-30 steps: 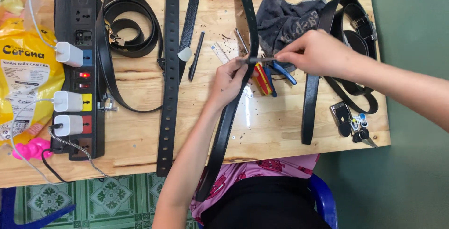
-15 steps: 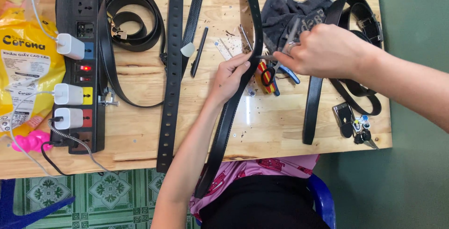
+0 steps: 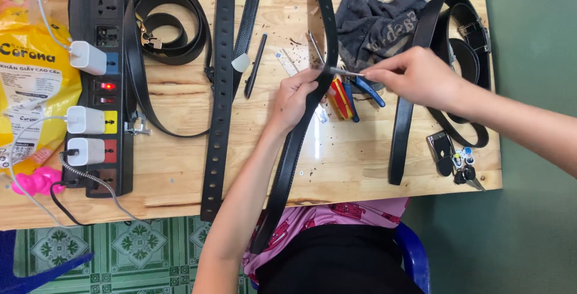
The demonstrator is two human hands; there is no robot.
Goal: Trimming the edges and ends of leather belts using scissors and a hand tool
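Item 1: left hand (image 3: 299, 94), centre of the frame, closed around a long black belt (image 3: 293, 150), pinching it between thumb and fingers. The belt runs from the top edge of the frame down across the bench (image 3: 360, 162) and hangs past the near edge over the person's lap.

Item 2: right hand (image 3: 415, 78), right of centre, closed in a narrow grip on a thin metal tool (image 3: 347, 73). The tool lies level, its tip touching the belt just beside the left thumb.

Item 3: pliers with blue handles (image 3: 365, 90) and cutters with red and yellow handles (image 3: 339, 99), lying on the bench just below the tool, partly under both hands.

Item 4: dark grey cloth (image 3: 375, 27), crumpled, upper right of centre, just above the right hand.

Item 5: wide punched black strap (image 3: 219, 90), lying straight from the top edge to past the near edge, left of centre.

Item 6: slim black pen-like rod (image 3: 255, 66), between the punched strap and the held belt.

Item 7: coiled black belts (image 3: 162, 18), upper left, with metal buckles.

Item 8: further black belts (image 3: 457, 36), upper right, looped, 1 strap running down towards the near edge.

Item 9: black power strip (image 3: 99, 84), left side, carrying 3 white plugs, 1 red light lit.

Item 10: yellow packet (image 3: 30, 84), far left edge.

Item 11: bunch of keys (image 3: 460, 162), lower right of the bench.
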